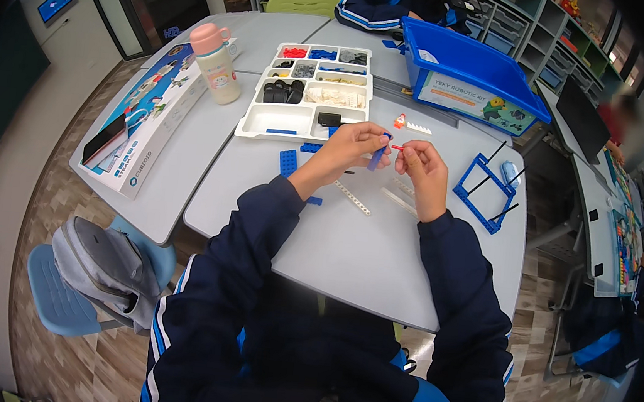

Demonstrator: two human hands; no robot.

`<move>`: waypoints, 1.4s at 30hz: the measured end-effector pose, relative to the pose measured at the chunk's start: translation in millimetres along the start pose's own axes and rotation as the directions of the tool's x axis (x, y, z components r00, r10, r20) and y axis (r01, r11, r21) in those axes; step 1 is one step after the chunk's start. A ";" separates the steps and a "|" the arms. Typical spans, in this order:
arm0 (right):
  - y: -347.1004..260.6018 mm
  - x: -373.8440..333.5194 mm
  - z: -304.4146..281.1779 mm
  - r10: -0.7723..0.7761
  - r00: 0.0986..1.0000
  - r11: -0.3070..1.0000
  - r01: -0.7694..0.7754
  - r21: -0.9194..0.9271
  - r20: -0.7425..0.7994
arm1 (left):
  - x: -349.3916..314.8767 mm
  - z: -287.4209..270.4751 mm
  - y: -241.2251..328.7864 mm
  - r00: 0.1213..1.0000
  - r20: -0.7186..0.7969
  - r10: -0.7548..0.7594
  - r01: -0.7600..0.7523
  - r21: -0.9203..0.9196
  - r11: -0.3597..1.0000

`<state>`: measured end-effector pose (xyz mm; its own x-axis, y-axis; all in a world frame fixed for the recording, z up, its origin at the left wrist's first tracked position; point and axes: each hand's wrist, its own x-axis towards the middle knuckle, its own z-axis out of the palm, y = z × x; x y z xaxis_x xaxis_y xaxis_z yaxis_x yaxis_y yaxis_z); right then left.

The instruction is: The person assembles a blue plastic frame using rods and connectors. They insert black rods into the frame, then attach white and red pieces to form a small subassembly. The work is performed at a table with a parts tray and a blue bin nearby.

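Two small pieces are in my hands: my left grip (348,151) is pinched nearly closed on a slim blue plastic strip (376,158), my right grip (427,174) on a thin red plastic rod (398,147), its tip near the strip. Both should be light, stiff and slick; I'd hold the strip by its flat faces and the rod by its outer end, lest it roll. Right of my right grip is a four-sided blue plastic frame (474,211) with black rods.

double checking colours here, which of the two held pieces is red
The short red rod in the right hand; the other piece, a wider blue bar, is in the left hand.
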<state>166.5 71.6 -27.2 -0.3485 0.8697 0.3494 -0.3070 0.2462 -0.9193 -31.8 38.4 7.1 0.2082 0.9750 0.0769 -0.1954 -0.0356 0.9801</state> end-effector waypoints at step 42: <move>16.4 -12.9 5.4 -0.134 0.988 0.978 0.120 -0.172 -0.074 | 0.1 11.3 -53.0 0.994 -0.086 0.068 -0.077 -0.115 0.990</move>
<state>161.2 62.1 -45.9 -0.2375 0.8582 0.4551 -0.1894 0.4186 -0.8882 -10.6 37.9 -42.8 0.1119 0.9856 0.1270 -0.3195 -0.0853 0.9437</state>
